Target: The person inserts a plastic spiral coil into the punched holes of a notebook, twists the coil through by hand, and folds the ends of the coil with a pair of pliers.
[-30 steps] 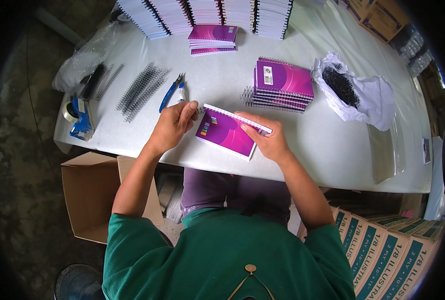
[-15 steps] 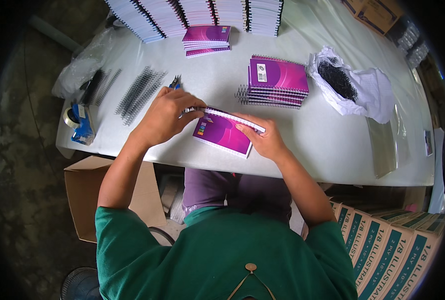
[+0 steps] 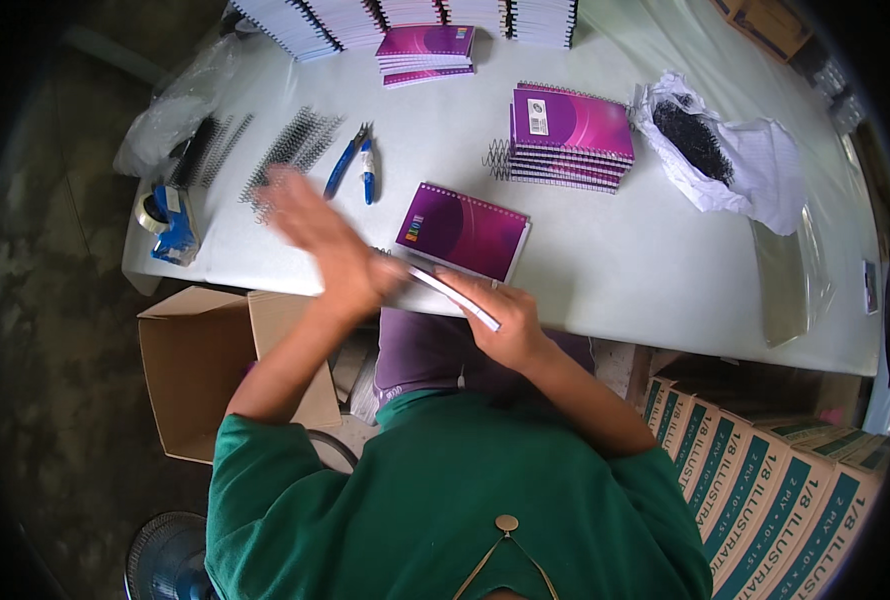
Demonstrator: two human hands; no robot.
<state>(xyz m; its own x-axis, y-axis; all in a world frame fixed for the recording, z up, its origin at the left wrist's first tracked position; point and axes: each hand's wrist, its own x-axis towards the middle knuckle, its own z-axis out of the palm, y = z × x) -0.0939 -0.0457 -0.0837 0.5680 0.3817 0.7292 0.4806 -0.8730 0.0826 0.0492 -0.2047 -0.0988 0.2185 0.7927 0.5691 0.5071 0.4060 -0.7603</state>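
My right hand [image 3: 510, 320] grips a thin notebook [image 3: 455, 295] on edge near the table's front, its white page edge facing up. Motion blurs my left hand [image 3: 320, 235], whose fingers stretch out away from me. Its heel lies at the left end of that notebook, where a bit of dark spiral coil shows; whether it touches is hidden by blur. Just beyond lies a purple notebook [image 3: 463, 232], flat, with punched holes along its far edge. Loose dark spiral coils [image 3: 300, 140] lie past my left fingertips, beside blue-handled pliers [image 3: 345, 165] and a blue-and-white pen-like tool [image 3: 368, 172].
A stack of spiral-bound purple notebooks [image 3: 570, 140] stands right of centre, by a white wrapping [image 3: 755, 180] holding dark coils. Farther back are a smaller purple stack [image 3: 425, 55] and tall white page stacks [image 3: 475, 15]. A tape dispenser [image 3: 172, 228] sits left; an open carton [image 3: 195, 370] stands below.
The notebook in my right hand has come nearer me and tipped on edge, uncovering a flat notebook behind. My left hand has left its pinch at the edge and spread its fingers.
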